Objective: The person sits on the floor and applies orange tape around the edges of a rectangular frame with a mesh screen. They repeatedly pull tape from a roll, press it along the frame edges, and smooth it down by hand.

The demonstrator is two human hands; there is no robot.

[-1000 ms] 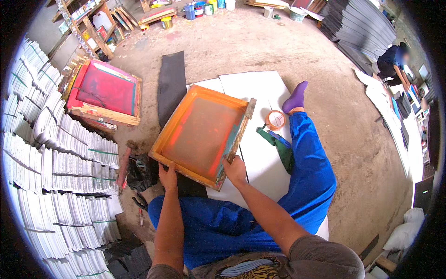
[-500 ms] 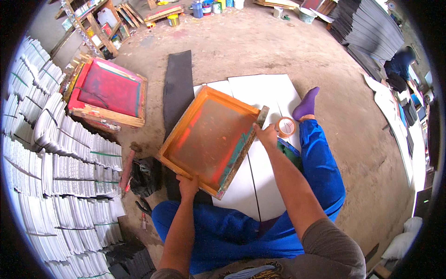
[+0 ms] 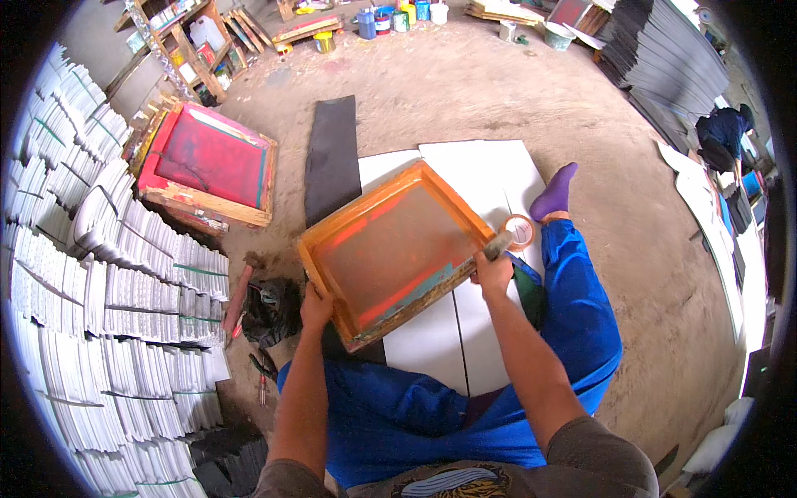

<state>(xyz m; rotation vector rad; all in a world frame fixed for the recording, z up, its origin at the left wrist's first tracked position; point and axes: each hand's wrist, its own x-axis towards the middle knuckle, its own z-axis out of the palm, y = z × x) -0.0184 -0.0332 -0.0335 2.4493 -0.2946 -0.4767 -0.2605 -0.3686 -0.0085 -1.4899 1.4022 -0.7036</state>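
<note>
A wooden screen-printing frame (image 3: 398, 249) with a brownish, see-through mesh and orange-red smears is tilted above the white sheets in front of me. My left hand (image 3: 316, 307) is closed on its lower left side. My right hand (image 3: 493, 270) grips its right corner, where a worn greyish bar end (image 3: 498, 244) sticks out past the fingers. Teal and dark stains run along the frame's near edge. Just beyond my right hand lies a roll of brown tape (image 3: 520, 233). The white sheets (image 3: 432, 353) lie partly under the frame, between my legs.
To the left, stacks of white bundled sheets (image 3: 124, 324) stand beside a red-meshed frame (image 3: 214, 153). A black plastic bag (image 3: 271, 311) and pliers (image 3: 264, 363) are on the floor. A dark strip (image 3: 330, 153) lies beyond. Paint containers (image 3: 401, 20) line the back; another person (image 3: 721, 137) sits far right.
The frame has turned clockwise in my hands: its far corner has swung right and its right corner has come nearer. My left hand has shifted up along its side.
</note>
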